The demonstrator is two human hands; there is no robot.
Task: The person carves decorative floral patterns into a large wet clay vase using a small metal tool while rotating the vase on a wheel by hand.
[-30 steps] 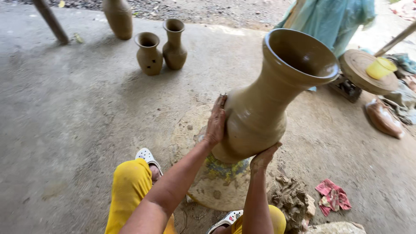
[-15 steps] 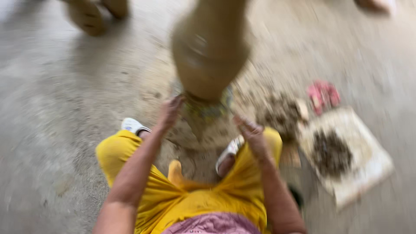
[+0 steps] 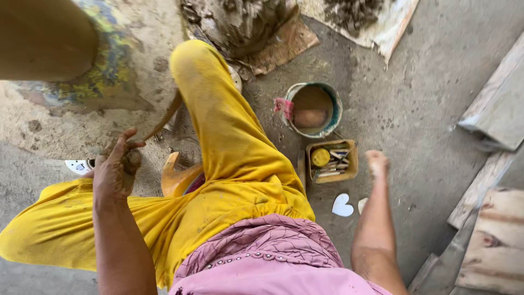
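Hands noted first: we find the left hand (image 3: 115, 172) clay-smeared, fingers loosely spread, holding nothing, above the yellow-trousered knee. Our right hand (image 3: 376, 163) hangs empty, loosely curled, just beside the wooden tool box (image 3: 332, 160) on the floor. Nearby stands a slip bucket (image 3: 313, 109); the clay pot (image 3: 46, 38) sits upper left.
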